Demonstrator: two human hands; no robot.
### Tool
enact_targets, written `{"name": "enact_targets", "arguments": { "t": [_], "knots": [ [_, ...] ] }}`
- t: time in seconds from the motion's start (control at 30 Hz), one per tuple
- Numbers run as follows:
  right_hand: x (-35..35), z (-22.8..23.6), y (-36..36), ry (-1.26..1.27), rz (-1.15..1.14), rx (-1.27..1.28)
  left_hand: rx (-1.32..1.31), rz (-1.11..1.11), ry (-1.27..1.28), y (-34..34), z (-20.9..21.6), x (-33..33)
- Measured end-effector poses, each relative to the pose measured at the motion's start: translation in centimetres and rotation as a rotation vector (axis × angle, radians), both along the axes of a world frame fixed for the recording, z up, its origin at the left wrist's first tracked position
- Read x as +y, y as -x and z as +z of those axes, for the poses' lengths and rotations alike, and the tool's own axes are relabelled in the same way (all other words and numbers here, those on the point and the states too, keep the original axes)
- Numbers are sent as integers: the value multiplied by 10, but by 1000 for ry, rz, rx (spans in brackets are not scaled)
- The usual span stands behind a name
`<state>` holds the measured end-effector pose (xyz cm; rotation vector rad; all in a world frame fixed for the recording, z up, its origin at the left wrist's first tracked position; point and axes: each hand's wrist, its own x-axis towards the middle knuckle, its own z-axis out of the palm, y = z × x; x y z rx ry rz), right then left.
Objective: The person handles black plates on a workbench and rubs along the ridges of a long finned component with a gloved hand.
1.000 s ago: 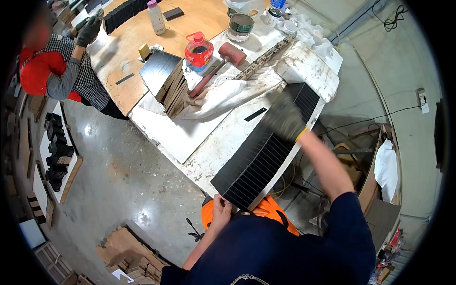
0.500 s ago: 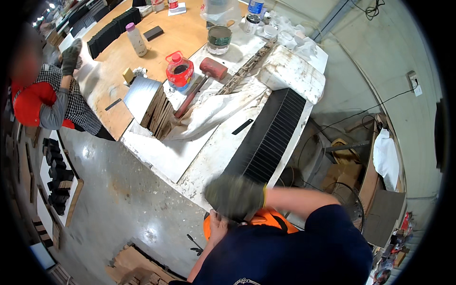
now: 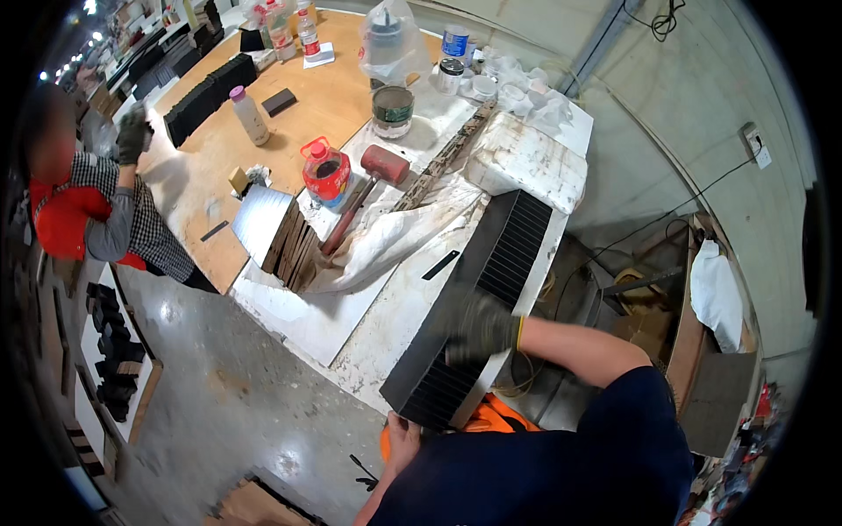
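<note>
A long row of thin black slabs [image 3: 517,244] stands packed side by side along the right edge of the white-topped table. At its near end my bare left hand [image 3: 403,441] grips the corner, its fingers partly hidden by the slabs. My right hand [image 3: 484,327], in a dark knitted glove, is over the middle of the row. Motion smears its fingers, so their shape and anything under them cannot be made out. A short black strip [image 3: 440,265] lies on the table left of the row. Orange cloth [image 3: 502,415] shows below the near end.
A red mallet [image 3: 373,180], a cut red jug [image 3: 326,171], a stack of boards [image 3: 285,232] and a white wrapped block [image 3: 526,158] lie farther back. At the left a co-worker [image 3: 79,210] stands by the wooden tabletop [image 3: 324,92]. A cable [image 3: 671,210] hangs at the right.
My right hand has moved away from the near end, up and right along the row, uncovering the near slabs. My left hand stays at the near corner. The view has shifted slightly.
</note>
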<state>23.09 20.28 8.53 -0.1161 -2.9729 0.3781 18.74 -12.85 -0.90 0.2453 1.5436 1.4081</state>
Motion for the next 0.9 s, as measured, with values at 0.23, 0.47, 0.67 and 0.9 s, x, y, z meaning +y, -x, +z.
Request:
{"name": "enact_targets", "arguments": {
  "t": [0.23, 0.47, 0.67, 0.9],
  "knots": [
    [120, -11, -27, -381, -599, 44, 81, 10, -109, -3, -4, -1],
    [-43, 10, 21, 79, -271, -486, 226, -2, -111, -2, -10, -8],
    [-193, 23, 34, 619, 567, -322, 71, -18, -75, -4, -8, -7],
    [-92, -8, 10, -69, -142, -10, 243, 12, -107, -10, -14, -5]
  ]
}}
